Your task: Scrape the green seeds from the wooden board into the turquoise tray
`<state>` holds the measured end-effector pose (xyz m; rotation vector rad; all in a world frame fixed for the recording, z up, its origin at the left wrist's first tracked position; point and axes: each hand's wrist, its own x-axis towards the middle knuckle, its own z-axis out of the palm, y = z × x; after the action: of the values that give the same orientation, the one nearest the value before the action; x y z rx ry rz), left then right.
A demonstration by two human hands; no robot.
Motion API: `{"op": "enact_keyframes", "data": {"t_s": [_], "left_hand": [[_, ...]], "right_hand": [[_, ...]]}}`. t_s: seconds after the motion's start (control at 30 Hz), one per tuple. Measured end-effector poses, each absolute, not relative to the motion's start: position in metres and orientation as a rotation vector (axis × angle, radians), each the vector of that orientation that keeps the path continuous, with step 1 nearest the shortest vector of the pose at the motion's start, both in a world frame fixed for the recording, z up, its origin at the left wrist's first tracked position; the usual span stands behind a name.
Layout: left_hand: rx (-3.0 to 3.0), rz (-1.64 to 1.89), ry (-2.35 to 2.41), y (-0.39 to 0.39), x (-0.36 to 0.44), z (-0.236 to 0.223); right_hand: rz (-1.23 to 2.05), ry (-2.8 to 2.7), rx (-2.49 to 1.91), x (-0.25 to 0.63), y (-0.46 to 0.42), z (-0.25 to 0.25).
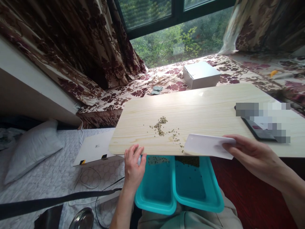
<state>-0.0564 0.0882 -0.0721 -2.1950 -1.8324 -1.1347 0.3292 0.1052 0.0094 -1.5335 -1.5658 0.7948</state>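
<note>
My right hand (252, 156) is closed on a white plastic scraper (205, 145), pinching its right end; the scraper lies flat at the near edge of a pale wooden tabletop (214, 108). Small green beans (162, 125) lie scattered on the wood just left of the scraper. My left hand (133, 167) grips the far left rim of a teal bin (154, 187) held below the table edge. A second teal bin (197, 187) sits beside it on the right. Both bins hold some green beans along their far side.
A dark phone (258, 130) lies on the table at the right. A grey box (201, 74) rests on the flowered window seat behind. A white pillow (30, 146), a flat white carton (95, 148), cables, and a metal bowl (82, 219) are on the bed at left.
</note>
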Motion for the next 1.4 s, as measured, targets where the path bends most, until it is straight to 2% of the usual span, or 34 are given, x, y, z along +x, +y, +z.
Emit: {"op": "enact_keyframes", "data": {"t_s": [1.4], "left_hand": [[-2.191, -1.14, -1.865, 0.086, -0.057, -0.074]], "right_hand": [[0.917, -1.574, -1.478, 0.312, 0.116, 0.021]]}}
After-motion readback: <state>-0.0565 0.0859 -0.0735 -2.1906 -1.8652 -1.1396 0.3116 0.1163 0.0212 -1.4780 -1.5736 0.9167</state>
